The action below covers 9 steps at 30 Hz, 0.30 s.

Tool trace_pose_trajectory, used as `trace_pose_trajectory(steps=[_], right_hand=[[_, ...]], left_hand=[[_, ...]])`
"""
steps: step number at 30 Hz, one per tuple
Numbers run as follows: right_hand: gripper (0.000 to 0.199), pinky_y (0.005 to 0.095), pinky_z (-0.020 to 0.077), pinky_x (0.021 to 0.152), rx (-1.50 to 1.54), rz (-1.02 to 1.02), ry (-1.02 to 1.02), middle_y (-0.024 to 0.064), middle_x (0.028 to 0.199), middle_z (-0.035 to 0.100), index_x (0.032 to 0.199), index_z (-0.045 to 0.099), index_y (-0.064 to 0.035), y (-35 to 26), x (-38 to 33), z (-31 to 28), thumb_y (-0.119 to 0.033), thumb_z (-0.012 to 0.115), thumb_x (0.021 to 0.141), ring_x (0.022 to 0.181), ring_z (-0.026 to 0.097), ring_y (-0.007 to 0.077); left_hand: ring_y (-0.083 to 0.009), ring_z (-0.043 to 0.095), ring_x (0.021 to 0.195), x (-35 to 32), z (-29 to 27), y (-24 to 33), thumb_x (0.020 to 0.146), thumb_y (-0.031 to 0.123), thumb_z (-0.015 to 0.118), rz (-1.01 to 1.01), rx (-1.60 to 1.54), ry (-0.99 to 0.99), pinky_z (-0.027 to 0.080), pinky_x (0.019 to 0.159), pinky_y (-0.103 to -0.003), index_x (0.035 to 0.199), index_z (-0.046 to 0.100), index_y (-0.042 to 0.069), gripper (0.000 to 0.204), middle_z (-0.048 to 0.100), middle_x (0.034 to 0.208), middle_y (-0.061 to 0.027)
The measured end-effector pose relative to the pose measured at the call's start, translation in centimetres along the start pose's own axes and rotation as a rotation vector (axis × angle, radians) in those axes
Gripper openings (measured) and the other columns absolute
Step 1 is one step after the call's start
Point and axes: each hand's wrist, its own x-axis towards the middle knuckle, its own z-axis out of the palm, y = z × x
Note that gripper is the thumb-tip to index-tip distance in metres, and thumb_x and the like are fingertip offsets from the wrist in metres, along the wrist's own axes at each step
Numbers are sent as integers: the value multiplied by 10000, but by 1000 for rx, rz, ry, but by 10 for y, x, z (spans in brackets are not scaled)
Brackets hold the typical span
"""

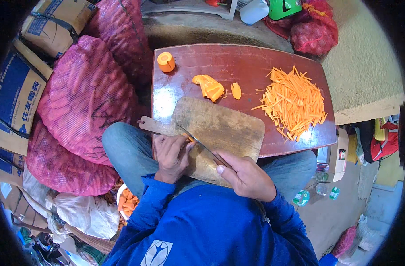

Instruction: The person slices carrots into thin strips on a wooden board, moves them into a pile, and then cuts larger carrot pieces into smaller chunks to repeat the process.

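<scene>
A worn wooden cutting board [229, 128] lies at the near edge of the red-brown table [238, 60], its handle to the left. My right hand [246, 175] is closed round the handle of a knife [204, 147], whose blade slants up and left over the board. Beside the blade, my left hand [170, 153] pinches a small carrot piece [190, 139], mostly covered by the fingers. Beyond the board are carrot slices [208, 88] in a stack, a single carrot slice [236, 91] and an upright carrot chunk [166, 63]. Carrot sticks [295, 104] form a heap at the right.
Bulging pink mesh sacks [85, 97] crowd the left, with strapped cardboard boxes [16, 97] behind them. A white bowl [121, 198] of carrot pieces stands low by my left leg. Plastic bottles [301, 197] are on the floor at right. A red mesh bag [314, 35] sits beyond the table.
</scene>
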Motion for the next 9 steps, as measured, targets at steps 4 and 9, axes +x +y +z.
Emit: trace_pose_trajectory(steps=[4, 9], right_hand=[[402, 423, 564, 873, -15, 39, -21, 240, 1048, 731, 1465, 594, 14, -2, -1, -1, -183, 601, 1115, 950, 746, 347], [422, 451, 568, 899, -45, 93, -66, 256, 1084, 738, 1489, 589, -7, -1, 1, -4, -200, 606, 1114, 1002, 758, 381]], left_hand=[[-310, 701, 863, 0, -1, 1, 826, 104, 918, -10, 7, -12, 486, 863, -455, 1062, 745, 31, 302, 763, 965, -115], [-302, 705, 865, 0, 1, 0, 825, 118, 923, -7, 9, -5, 486, 870, -455, 1064, 749, 29, 309, 765, 966, -114]])
